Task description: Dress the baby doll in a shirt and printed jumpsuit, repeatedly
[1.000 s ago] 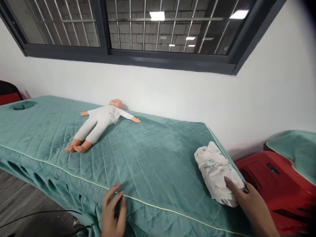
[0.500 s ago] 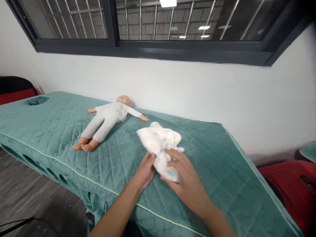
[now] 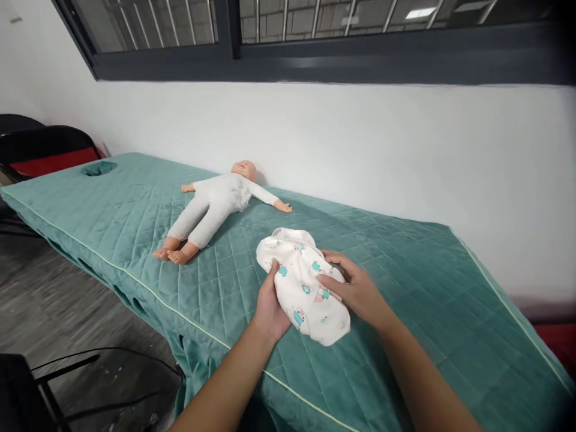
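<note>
Between my hands is a folded piece of soft white baby cloth (image 3: 310, 288) with a small teal and pink print; its exact kind does not show. My left hand (image 3: 271, 309) grips its left edge, thumb on top and fingers underneath. On the right side my right hand (image 3: 355, 288) pinches it, thumb on the printed face and the fingertips partly hidden behind the fabric. Beyond the cloth, to the left, a baby doll (image 3: 220, 195) in a white body lies on its back, arms spread and bare feet towards me.
A green quilted cover (image 3: 405, 288) with pale piping drapes the massage bed, which has a face hole (image 3: 99, 168) at its far left. Behind runs a white wall (image 3: 360, 138) under a dark-framed window (image 3: 315, 63). Black and red chairs (image 3: 54, 150) stand at the left.
The cloth has been turned so its printed side faces up and it lies flatter. My right hand has shifted to its right edge. The view has swung slightly, and the doll has not moved on the bed.
</note>
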The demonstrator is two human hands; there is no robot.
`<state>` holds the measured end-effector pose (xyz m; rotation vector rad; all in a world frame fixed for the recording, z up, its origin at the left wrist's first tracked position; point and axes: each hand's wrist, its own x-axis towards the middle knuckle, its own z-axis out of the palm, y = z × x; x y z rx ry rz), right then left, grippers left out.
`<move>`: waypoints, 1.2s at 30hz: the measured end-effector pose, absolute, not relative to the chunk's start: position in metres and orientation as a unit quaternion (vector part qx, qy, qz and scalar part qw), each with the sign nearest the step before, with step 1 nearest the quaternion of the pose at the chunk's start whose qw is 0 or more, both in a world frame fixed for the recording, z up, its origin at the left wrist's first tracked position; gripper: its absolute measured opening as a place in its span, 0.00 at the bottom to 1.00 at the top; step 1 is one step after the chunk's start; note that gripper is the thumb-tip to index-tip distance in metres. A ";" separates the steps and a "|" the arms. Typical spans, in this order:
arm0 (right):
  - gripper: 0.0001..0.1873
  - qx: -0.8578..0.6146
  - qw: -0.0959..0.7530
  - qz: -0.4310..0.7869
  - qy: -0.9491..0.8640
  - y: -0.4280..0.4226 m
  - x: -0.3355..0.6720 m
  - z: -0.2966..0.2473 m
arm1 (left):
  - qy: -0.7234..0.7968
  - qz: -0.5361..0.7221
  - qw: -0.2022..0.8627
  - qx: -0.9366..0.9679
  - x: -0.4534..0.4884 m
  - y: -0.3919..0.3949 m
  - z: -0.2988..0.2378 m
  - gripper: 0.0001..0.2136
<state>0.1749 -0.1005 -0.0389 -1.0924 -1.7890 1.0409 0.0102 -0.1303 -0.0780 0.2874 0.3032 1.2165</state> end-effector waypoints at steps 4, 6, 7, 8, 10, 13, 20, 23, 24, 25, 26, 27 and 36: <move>0.11 -0.398 0.412 0.480 -0.664 -0.099 0.186 -0.051 | 0.150 0.554 0.808 0.133 0.008 -0.128 -0.080 0.34; 0.15 -0.395 0.406 0.505 -0.651 -0.101 0.189 -0.057 | 0.159 0.550 0.808 0.142 0.006 -0.128 -0.079 0.36; 0.18 -0.399 0.405 0.515 -0.641 -0.102 0.190 -0.059 | 0.168 0.552 0.803 0.148 0.006 -0.128 -0.078 0.36; 0.21 -0.406 0.403 0.524 -0.631 -0.103 0.191 -0.061 | 0.177 0.555 0.798 0.154 0.005 -0.128 -0.076 0.36; 0.22 -0.419 0.396 0.535 -0.618 -0.104 0.191 -0.064 | 0.191 0.558 0.792 0.160 0.004 -0.129 -0.074 0.35; 0.18 -0.430 0.389 0.535 -0.615 -0.106 0.190 -0.064 | 0.178 0.565 0.794 0.137 0.003 -0.132 -0.071 0.33; 0.10 -0.460 0.472 0.494 -0.567 -0.108 0.194 -0.061 | 0.109 0.607 0.786 0.037 0.000 -0.132 -0.074 0.25; 0.11 -0.445 0.575 0.463 -0.508 -0.102 0.202 -0.060 | 0.102 0.617 0.779 0.052 -0.001 -0.130 -0.079 0.25; 0.12 -0.433 0.622 0.450 -0.472 -0.100 0.207 -0.058 | 0.102 0.616 0.779 0.059 -0.001 -0.130 -0.080 0.25; 0.13 -0.419 0.670 0.436 -0.431 -0.097 0.213 -0.057 | 0.102 0.611 0.782 0.064 -0.002 -0.130 -0.081 0.25; 0.15 -0.404 0.713 0.422 -0.388 -0.094 0.220 -0.055 | 0.104 0.606 0.786 0.067 -0.002 -0.129 -0.082 0.25; 0.16 -0.390 0.750 0.408 -0.346 -0.090 0.228 -0.054 | 0.107 0.602 0.788 0.069 -0.002 -0.129 -0.082 0.26; 0.14 -0.497 0.769 0.335 -0.223 -0.083 0.253 -0.067 | 0.126 0.588 0.795 0.084 -0.002 -0.131 -0.079 0.28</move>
